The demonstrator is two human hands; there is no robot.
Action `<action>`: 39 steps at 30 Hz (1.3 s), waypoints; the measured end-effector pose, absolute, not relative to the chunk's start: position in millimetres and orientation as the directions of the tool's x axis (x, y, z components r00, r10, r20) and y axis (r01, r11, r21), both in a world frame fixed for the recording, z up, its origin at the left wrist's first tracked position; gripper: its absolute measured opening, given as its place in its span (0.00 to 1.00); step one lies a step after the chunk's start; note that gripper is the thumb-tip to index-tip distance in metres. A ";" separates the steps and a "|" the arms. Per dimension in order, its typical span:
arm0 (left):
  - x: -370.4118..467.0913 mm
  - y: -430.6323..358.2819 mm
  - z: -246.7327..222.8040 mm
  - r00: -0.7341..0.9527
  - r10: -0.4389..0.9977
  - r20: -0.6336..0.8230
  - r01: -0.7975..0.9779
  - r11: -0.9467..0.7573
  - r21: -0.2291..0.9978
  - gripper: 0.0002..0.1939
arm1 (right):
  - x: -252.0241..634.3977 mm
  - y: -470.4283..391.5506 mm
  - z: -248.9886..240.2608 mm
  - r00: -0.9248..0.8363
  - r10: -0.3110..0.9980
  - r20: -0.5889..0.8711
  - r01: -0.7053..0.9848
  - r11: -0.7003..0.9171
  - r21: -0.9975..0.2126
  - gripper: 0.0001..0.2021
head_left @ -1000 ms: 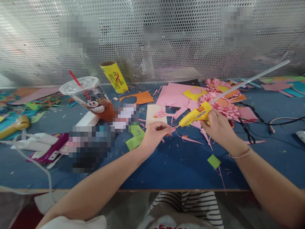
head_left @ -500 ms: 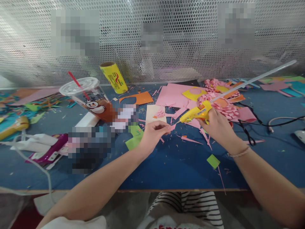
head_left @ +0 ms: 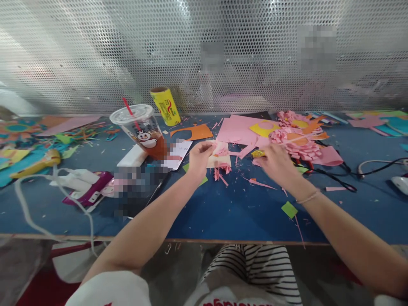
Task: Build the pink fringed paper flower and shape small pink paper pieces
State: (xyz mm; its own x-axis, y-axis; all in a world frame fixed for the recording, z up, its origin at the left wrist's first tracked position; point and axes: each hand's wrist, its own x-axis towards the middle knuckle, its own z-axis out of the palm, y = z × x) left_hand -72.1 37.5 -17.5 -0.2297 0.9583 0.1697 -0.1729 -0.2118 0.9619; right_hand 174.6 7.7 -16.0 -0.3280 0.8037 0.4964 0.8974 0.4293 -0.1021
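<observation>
Yellow on the tube (head_left: pixel 159 98) behind the clear cup (head_left: pixel 158 146), with print (head_left: pixel 168 109) too small to read. Decorated with a snowman (head_left: pixel 145 138) on the cup. Lettered red on the shirt (head_left: pixel 237 293), cut off. Bent in with the left hand (head_left: pixel 200 158) at pink paper (head_left: pixel 221 148) on beige card (head_left: pixel 212 161), right of the cup; pinched or merely touched, impossible to tell. Curled round the yellow glue gun (head_left: pixel 258 154) with the right hand (head_left: pixel 276 162), farther right.
</observation>
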 end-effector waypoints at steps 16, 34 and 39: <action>-72.1 33.4 -17.8 -0.216 0.944 0.250 0.004 -0.255 0.967 0.06 | 77.0 46.8 -35.0 -0.641 0.688 0.339 0.608 0.725 -0.322 0.08; -47.7 11.4 -18.6 0.129 0.988 0.089 0.018 -0.092 0.996 0.07 | 150.9 13.3 -11.7 -0.382 0.917 0.115 0.163 0.189 -0.968 0.09; -45.4 6.7 -16.9 0.113 0.990 0.086 0.047 -0.091 0.995 0.08 | 152.4 2.5 -8.2 -0.295 0.926 0.236 0.229 0.309 -0.923 0.11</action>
